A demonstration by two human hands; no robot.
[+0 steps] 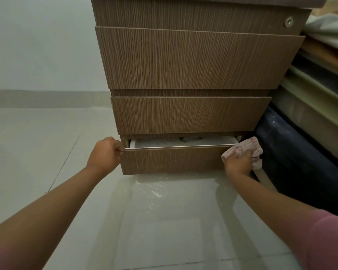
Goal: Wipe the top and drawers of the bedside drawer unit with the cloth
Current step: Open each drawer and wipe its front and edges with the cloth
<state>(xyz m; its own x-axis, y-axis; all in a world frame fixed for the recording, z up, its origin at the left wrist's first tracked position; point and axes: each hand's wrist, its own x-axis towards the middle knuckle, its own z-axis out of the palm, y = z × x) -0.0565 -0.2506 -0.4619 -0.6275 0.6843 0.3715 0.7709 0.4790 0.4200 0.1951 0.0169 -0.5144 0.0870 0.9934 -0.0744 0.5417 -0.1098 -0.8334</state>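
Pink cloth (pixel 248 151) is bunched under the right hand (pixel 239 162); left hand (pixel 103 153) grips the bottom drawer (pixel 174 160) edge.

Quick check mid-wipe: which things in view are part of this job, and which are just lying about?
Job:
drawer unit
bottom drawer, pulled slightly open
cloth under right hand
left hand on the drawer edge

Lying about:
stacked mattresses
white dust on floor

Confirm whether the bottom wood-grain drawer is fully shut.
No: the bottom wood-grain drawer is pulled slightly out, its white inside showing, left hand gripping its edge.
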